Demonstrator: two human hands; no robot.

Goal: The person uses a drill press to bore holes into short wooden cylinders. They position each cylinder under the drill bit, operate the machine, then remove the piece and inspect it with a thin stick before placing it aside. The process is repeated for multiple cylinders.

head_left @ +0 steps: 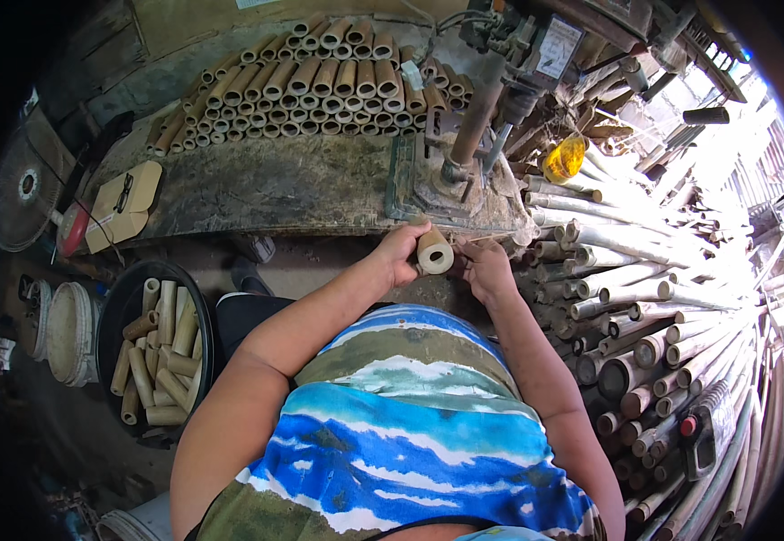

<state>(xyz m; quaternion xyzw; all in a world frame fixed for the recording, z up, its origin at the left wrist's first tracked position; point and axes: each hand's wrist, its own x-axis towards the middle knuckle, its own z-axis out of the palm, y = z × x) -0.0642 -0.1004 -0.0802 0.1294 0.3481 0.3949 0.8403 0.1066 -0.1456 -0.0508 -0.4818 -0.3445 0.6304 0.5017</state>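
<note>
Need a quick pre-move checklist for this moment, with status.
1. Left grip holding tube: ok, fingers around its side.
2. Tube's hollow end in view: ok, turned toward the wearer.
3. Right grip contents: cannot tell; it is beside the tube, fingertips unclear.
4. Gloves worn: not ok, bare skin.
5. Drill press switched off: cannot tell from a still.
6. Stacked tubes orderly on bench: ok, lying in rows.
</note>
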